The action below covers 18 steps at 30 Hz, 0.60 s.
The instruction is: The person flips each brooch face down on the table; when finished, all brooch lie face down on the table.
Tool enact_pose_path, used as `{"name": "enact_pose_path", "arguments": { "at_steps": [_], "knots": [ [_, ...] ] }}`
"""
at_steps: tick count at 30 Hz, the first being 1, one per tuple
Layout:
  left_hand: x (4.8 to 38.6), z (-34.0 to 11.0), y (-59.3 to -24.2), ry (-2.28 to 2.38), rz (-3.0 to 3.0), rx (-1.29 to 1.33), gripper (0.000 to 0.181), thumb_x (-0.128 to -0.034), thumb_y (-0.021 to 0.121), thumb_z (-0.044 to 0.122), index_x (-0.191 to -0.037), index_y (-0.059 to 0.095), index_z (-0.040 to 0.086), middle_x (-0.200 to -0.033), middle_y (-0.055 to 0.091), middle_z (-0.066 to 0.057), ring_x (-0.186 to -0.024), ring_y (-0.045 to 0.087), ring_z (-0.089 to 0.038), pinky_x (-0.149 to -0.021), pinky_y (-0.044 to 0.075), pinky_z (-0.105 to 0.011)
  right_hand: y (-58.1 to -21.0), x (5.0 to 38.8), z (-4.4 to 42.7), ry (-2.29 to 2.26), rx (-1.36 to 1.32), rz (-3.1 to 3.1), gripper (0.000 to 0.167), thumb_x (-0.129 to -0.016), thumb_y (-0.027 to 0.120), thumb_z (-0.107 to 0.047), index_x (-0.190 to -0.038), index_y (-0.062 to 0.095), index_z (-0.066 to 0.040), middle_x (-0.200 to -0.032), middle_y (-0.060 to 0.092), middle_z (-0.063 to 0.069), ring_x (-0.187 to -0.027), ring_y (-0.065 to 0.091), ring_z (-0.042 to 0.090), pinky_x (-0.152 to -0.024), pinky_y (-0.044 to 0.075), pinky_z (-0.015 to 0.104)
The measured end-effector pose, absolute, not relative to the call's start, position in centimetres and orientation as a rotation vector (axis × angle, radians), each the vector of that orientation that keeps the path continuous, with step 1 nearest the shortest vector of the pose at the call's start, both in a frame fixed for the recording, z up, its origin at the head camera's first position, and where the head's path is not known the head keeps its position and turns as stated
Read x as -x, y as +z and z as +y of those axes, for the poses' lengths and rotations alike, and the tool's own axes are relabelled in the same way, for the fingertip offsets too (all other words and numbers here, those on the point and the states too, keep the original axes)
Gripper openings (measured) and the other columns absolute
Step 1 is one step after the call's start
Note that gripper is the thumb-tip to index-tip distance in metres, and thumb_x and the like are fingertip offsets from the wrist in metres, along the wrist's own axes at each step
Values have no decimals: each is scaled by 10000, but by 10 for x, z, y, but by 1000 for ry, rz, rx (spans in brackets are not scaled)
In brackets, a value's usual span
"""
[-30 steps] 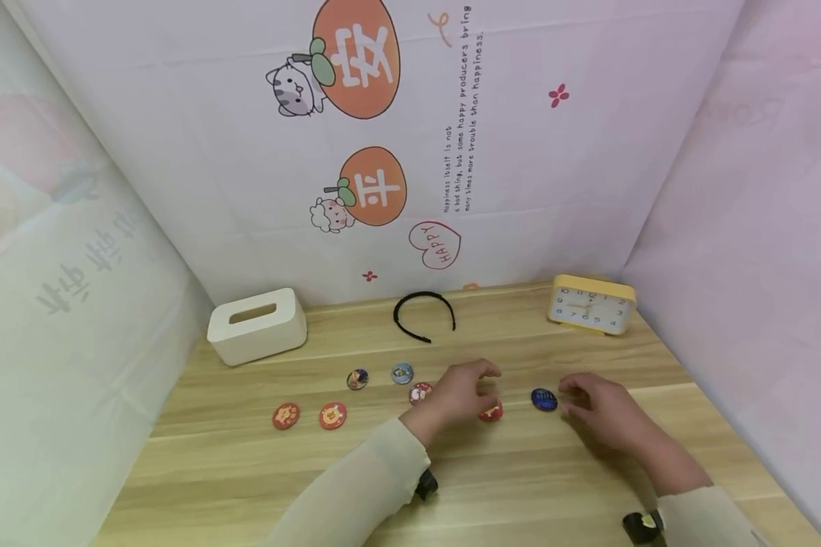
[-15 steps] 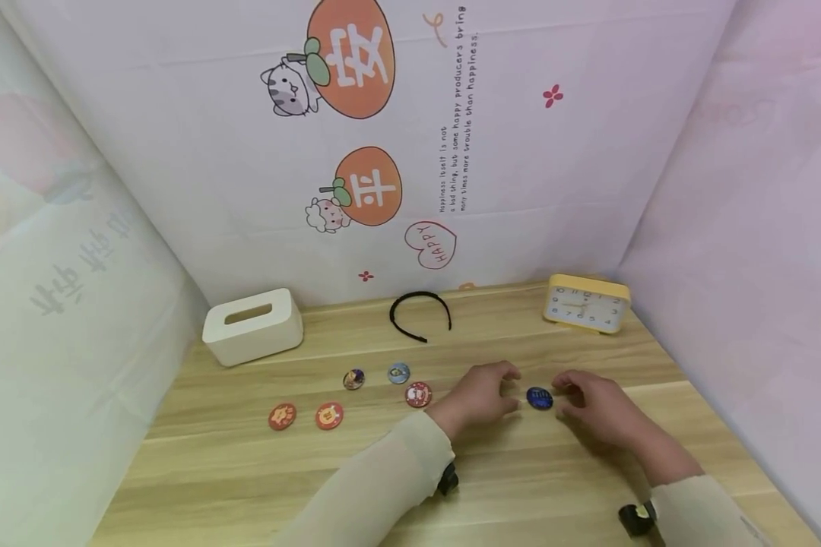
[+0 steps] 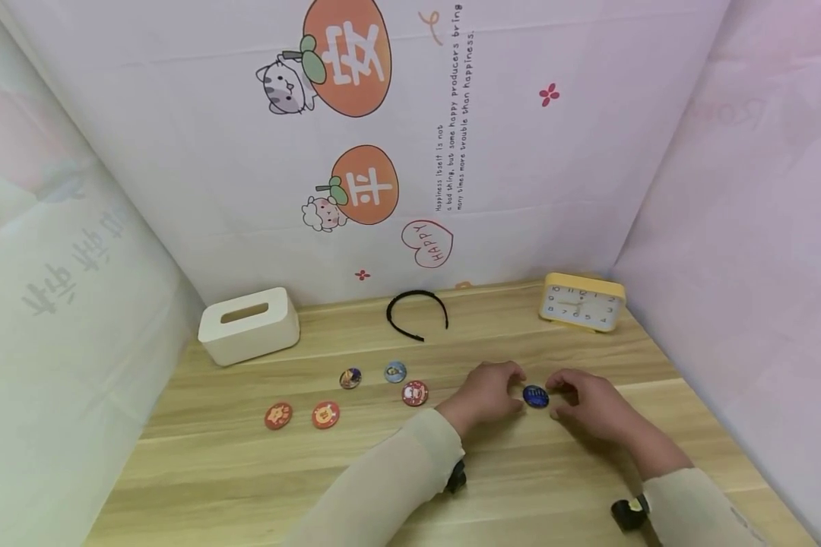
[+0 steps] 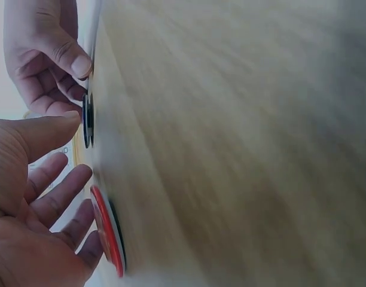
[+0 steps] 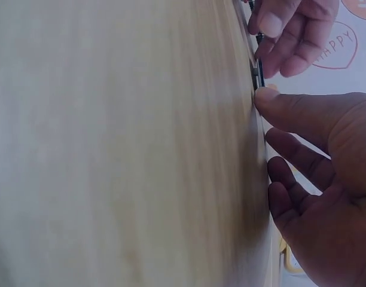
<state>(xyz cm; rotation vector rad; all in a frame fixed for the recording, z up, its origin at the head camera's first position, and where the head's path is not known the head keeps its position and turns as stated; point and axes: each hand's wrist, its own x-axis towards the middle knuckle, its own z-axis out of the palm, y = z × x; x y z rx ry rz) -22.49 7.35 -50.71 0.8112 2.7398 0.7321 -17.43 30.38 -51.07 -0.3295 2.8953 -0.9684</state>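
Note:
A dark blue round badge (image 3: 536,396) lies flat on the wooden table between my two hands. To its left is my left hand (image 3: 490,393), fingers bent loosely and holding nothing. My right hand (image 3: 594,405) is on the other side, thumb and fingers parted close to the badge's edge. In both wrist views the blue badge (image 4: 88,119) shows edge-on near the fingertips; whether any finger touches it I cannot tell. Under my left hand sits a red-rimmed badge (image 4: 110,232), hidden in the head view. Left of that hand lies another red badge (image 3: 415,393).
Further left lie two red badges, one with a paw-like print (image 3: 278,415) and one with a round figure (image 3: 325,415). Behind them are a dark picture badge (image 3: 350,377) and a light blue badge (image 3: 395,371). A white tissue box (image 3: 249,338), black headband (image 3: 390,315) and yellow clock (image 3: 581,304) stand along the back.
My left hand has moved right, over the red badge and up to the blue one. The right hand has come slightly closer to the blue badge. The head view has shifted a little.

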Motion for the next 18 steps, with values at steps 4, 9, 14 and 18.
{"name": "enact_pose_path", "arguments": {
  "at_steps": [4,9,14,18],
  "knots": [
    [224,78,-509,690,2770,-811,439,-937,875,302,-1344,716,260,-1308,751,141,-1249,622,-107,-1110,465,-271,-511,175,302,-979,357,2889,298,-913,867,-92,-1183,740,-104,-1193,765,50,-1197,704,359,-1050,561,614],
    [223,82,-509,652,2804,-816,405,-921,889,288,-1297,739,265,-1260,762,158,-1209,622,-101,-1065,472,-291,-512,176,299,-957,349,2899,260,-916,863,-82,-1148,757,-133,-1173,765,36,-1204,702,349,-1068,551,608],
    [222,88,-510,626,2834,-829,307,-912,902,299,-1187,766,288,-1141,771,184,-1126,623,-73,-1033,476,-297,-512,176,300,-941,364,2918,238,-915,857,-73,-1132,773,-124,-1169,770,51,-1197,705,358,-1067,548,615],
    [221,92,-512,633,2843,-840,232,-915,901,317,-1105,769,304,-1041,761,196,-1053,612,-47,-1014,471,-288,-510,175,300,-937,378,2923,223,-915,847,-64,-1121,786,-124,-1186,776,71,-1201,705,374,-1061,544,631]
  ]
}}
